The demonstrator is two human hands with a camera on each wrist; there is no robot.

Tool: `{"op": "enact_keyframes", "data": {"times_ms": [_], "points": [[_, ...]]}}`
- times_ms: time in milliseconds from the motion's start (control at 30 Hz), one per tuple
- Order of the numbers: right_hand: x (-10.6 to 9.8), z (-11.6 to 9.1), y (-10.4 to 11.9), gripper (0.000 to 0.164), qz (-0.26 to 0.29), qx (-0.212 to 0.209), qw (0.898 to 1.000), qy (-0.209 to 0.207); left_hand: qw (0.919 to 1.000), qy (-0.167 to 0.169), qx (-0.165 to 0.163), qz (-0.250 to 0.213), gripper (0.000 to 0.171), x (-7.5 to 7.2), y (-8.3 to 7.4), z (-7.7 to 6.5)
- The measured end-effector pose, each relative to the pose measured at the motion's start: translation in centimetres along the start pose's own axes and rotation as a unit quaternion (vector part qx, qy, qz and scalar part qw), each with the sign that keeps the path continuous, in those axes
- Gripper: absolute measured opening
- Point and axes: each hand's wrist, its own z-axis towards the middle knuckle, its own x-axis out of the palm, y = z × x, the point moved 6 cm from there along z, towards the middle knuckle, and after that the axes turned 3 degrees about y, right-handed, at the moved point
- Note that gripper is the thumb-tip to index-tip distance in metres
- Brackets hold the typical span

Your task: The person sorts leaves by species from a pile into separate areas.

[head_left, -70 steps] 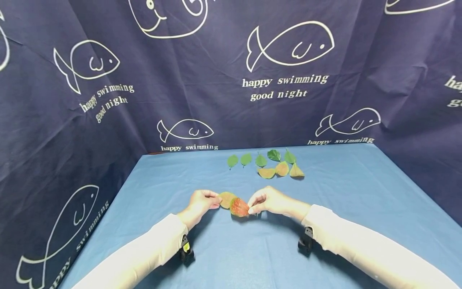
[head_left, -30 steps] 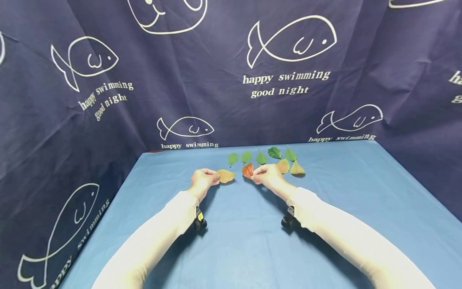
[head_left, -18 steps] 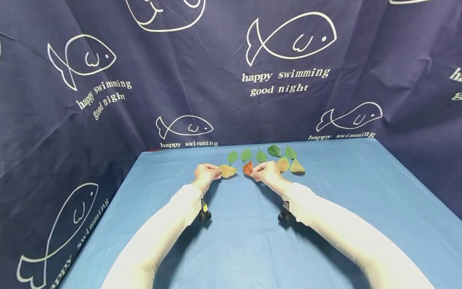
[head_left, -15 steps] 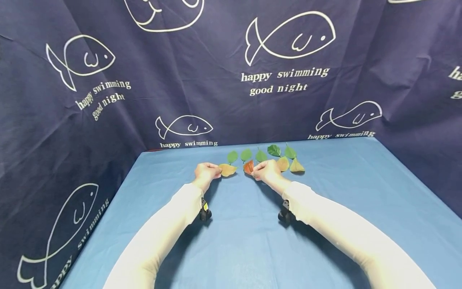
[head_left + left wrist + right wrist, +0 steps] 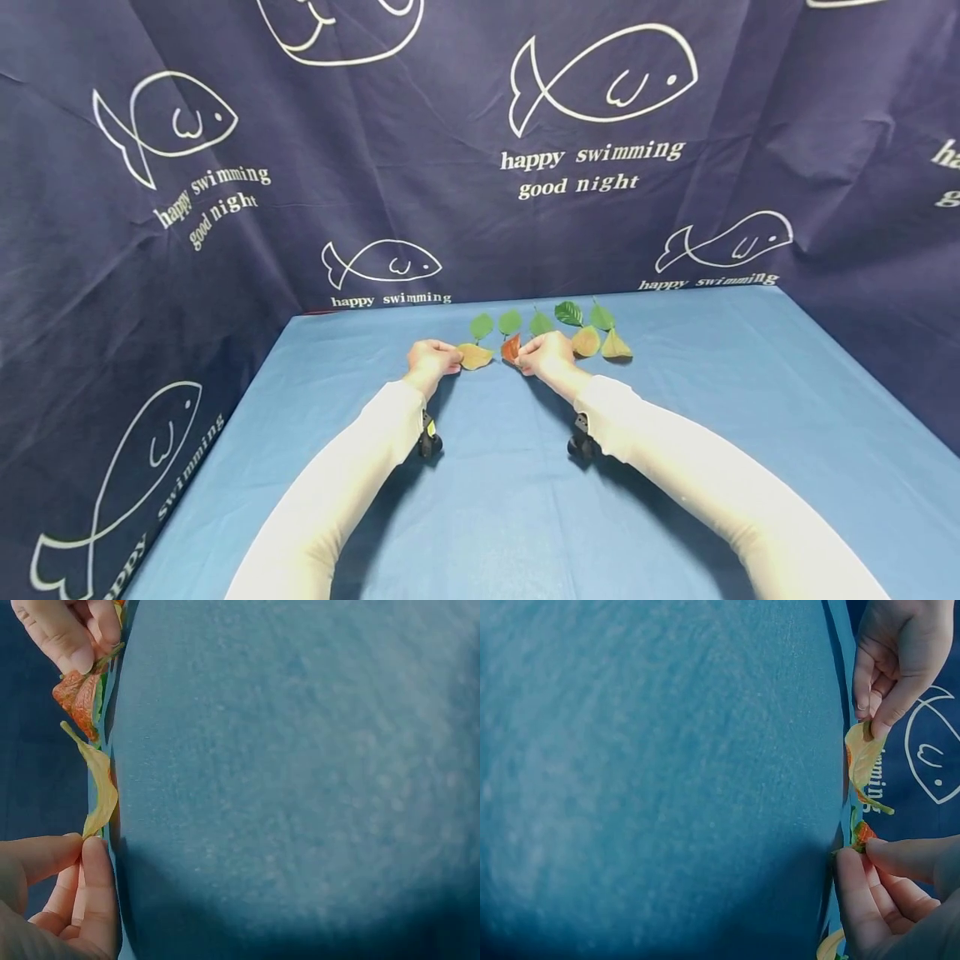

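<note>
Between thumb and forefinger, my left hand (image 5: 432, 360) pinches one end of a yellow leaf (image 5: 476, 357), whose stem end points to the right. The left wrist view shows this yellow leaf (image 5: 103, 787) curled along its length. My right hand (image 5: 546, 354) pinches a red-orange leaf (image 5: 511, 349), just to the right of the yellow one with a small gap between. In the right wrist view the fingers cover most of the red leaf (image 5: 864, 834). Behind both hands lie several green leaves (image 5: 510, 322) in a row.
Right of my right hand, a round yellow leaf (image 5: 587, 342) and a pointed yellow-brown leaf (image 5: 617, 345) lie on the blue cloth (image 5: 495, 500). A dark fish-print curtain (image 5: 465, 208) rises behind the table's far edge.
Both hands have carried their leaves forward from mid-table to just in front of the green row. In the last half second they have barely moved; the right hand shifted slightly left.
</note>
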Motion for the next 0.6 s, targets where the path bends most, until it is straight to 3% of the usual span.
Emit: {"op": "enact_keyframes", "data": {"times_ms": [367, 600], "points": [[0.15, 0.13, -0.33, 0.008, -0.021, -0.001, 1.000, -0.014, 0.9997, 0.009, 0.012, 0.019, 0.010, 0.23, 0.17, -0.48], [0.13, 0.37, -0.75, 0.011, 0.009, 0.020, 1.000, -0.007, 0.9995, 0.006, 0.019, 0.023, 0.014, -0.03, 0.07, -0.45]]}}
